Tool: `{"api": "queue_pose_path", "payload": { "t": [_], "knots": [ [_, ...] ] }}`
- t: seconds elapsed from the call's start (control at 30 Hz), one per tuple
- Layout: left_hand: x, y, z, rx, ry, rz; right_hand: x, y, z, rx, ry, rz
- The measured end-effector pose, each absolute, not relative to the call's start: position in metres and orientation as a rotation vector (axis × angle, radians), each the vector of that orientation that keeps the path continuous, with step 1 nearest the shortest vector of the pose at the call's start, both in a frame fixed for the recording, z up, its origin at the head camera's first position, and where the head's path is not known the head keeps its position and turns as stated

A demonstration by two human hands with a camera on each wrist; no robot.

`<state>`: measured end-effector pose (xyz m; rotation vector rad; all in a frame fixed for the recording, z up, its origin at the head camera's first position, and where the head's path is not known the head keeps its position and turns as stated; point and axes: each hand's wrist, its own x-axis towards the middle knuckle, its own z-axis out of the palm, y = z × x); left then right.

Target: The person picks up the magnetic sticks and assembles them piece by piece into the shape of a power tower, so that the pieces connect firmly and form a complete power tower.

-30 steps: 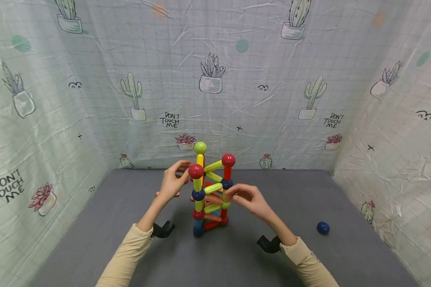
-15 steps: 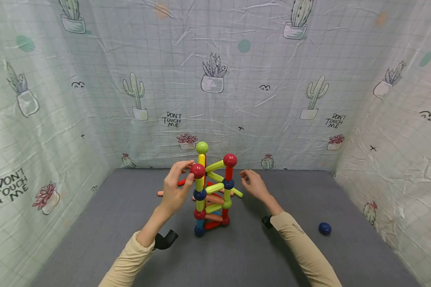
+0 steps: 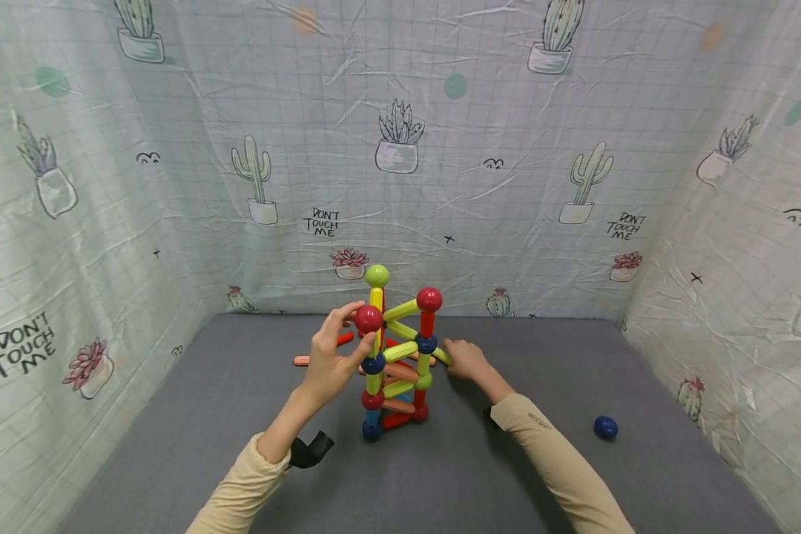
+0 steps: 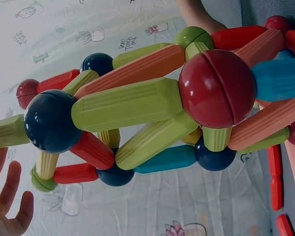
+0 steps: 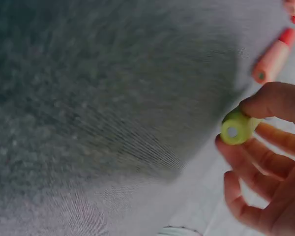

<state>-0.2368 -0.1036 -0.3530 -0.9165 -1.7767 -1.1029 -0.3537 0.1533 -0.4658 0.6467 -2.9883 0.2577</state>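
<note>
A tower of coloured magnetic rods [image 3: 400, 351] and balls stands upright on the grey table. My left hand [image 3: 331, 363] is at its near left column, thumb and index finger round the red ball [image 3: 369, 319] on top. Its other fingers [image 4: 12, 189] are spread loosely in the left wrist view, where the ball is out of frame. Low behind the tower's right side, my right hand [image 3: 469, 361] pinches a yellow-green magnetic rod [image 5: 237, 129] between thumb and fingers. The rod's round end faces the right wrist camera; the tower partly hides it in the head view.
Loose red rods [image 4: 275, 179] and salmon rods [image 3: 302, 361] lie on the table behind and left of the tower. A blue ball [image 3: 605, 428] lies alone at the right. A cactus-print curtain [image 3: 494, 193] encloses the table's back and sides.
My right hand has moved from the tower's right column to the yellow-green rod behind it and taken hold of it. My left thumb has come in against the top of the near left column.
</note>
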Motion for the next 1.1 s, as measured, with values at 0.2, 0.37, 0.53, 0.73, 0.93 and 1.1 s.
{"api": "queue_pose_path", "payload": {
  "t": [0.2, 0.37, 0.53, 0.73, 0.93, 1.1],
  "knots": [
    [-0.238, -0.102, -0.353, -0.925, -1.763, -1.095, -0.333, 0.167, -0.439, 0.466, -2.949, 0.575],
    [-0.238, -0.102, -0.352, -0.928, -1.760, -1.087, -0.308, 0.172, -0.406, 0.459, -2.755, 0.841],
    [-0.237, -0.101, -0.352, -0.927, -1.766, -1.091, -0.273, 0.167, -0.374, 0.567, -2.405, 0.918],
    [-0.237, -0.102, -0.353, -0.921, -1.764, -1.097, -0.232, 0.143, -0.343, 0.951, -2.021, 0.914],
    [-0.238, -0.101, -0.354, -0.916, -1.769, -1.106, -0.226, 0.115, -0.341, 1.109, -1.946, 0.710],
    [-0.238, -0.100, -0.354, -0.921, -1.764, -1.109, -0.232, 0.101, -0.347, 0.986, -1.919, 0.386]
  ]
}}
